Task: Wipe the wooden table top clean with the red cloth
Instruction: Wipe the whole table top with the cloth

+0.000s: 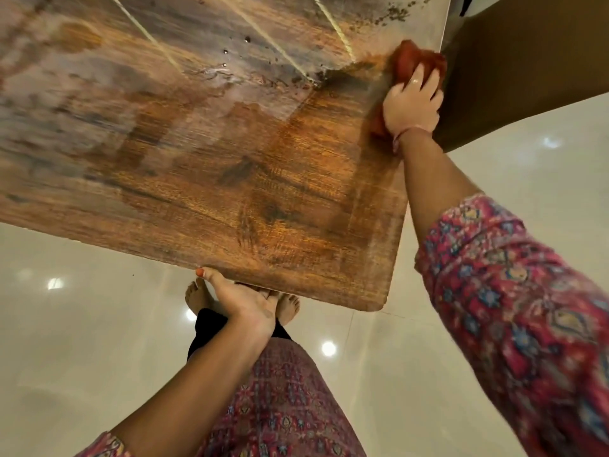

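Head view: the right hand (pixel 412 107) presses its curled fingers onto the bunched red cloth (pixel 417 62) at the glossy brown wooden table top's (pixel 204 153) right edge. The left hand (pixel 244 300) grips the near edge, thumb on top.

Broad bare table top (pixel 204 133), dark crumbs (pixel 392 16) along far edge

One head-worn wide-angle view looks steeply down, close over the wooden table top (pixel 204 153) and glossy floor (pixel 82 341).

Warm indoor light; glare spots on floor (pixel 99 324); wide-angle distortion, blur.
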### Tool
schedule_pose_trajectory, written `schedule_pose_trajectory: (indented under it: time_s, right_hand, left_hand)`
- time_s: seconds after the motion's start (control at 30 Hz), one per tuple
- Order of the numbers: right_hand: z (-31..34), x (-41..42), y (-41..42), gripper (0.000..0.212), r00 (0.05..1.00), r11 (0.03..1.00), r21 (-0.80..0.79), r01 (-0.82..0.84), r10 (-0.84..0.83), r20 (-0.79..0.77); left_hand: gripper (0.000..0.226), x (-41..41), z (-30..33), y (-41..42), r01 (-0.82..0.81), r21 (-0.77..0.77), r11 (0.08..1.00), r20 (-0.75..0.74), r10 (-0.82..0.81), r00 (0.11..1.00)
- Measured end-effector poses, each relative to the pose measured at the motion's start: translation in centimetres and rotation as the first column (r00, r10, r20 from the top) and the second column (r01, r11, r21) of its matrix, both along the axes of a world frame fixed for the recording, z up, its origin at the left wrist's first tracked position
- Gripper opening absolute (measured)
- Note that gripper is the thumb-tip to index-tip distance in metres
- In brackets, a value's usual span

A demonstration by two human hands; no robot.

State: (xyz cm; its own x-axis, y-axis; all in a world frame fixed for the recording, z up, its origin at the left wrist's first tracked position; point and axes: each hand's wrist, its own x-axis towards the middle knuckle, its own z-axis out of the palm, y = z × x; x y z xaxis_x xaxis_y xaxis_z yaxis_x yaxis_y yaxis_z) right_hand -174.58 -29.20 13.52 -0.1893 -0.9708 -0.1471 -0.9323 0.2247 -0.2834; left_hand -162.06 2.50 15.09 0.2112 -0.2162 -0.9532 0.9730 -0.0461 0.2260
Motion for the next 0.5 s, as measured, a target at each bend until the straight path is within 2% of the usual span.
schedule_pose_trajectory:
  time_s: [0.07, 0.13, 0.23, 0.37, 0.43, 0.5]
  right_hand:
    - [-0.3, 0.3, -1.1, 0.056, 1.0, 1.0, 0.01, 0.01, -0.01, -0.009]
    - [-0.6, 0.1, 1.3, 0.056, 0.999, 1.0, -0.019, -0.003, 0.002, -0.033]
    - [-1.1, -1.2, 10.1, 0.056, 0.999, 0.996, -0.077, -0.053, 0.054, 0.002]
    - [-1.0, -2.5, 24.4, 0.058, 0.998, 0.996, -0.064, -0.067, 0.068, 0.015]
    - [-1.1, -2.8, 28.0, 0.059, 0.996, 0.995, -0.034, -0.09, 0.09, -0.008]
    - [-1.0, -2.8, 27.7, 0.06, 0.995, 0.996, -0.004, -0.094, 0.094, -0.018]
  left_hand:
    - [0.088, 0.0, -0.2, 0.0, 0.001, 0.01, 1.0, 0.011, -0.001, 1.0]
    - [0.089, 0.0, -0.3, 0.2, -0.004, 0.017, 1.0, 0.011, 0.004, 1.0]
    - [0.089, 0.0, -0.1, 0.1, -0.012, 0.021, 1.0, 0.006, 0.011, 1.0]
    - [0.085, -0.1, 0.1, -0.3, -0.062, 0.086, 0.994, 0.011, 0.061, 0.998]
    - [0.085, -0.2, 0.2, -0.4, -0.056, 0.092, 0.994, 0.007, 0.056, 0.998]
    - [0.085, -0.2, 0.3, -0.5, -0.053, 0.099, 0.994, 0.012, 0.052, 0.999]
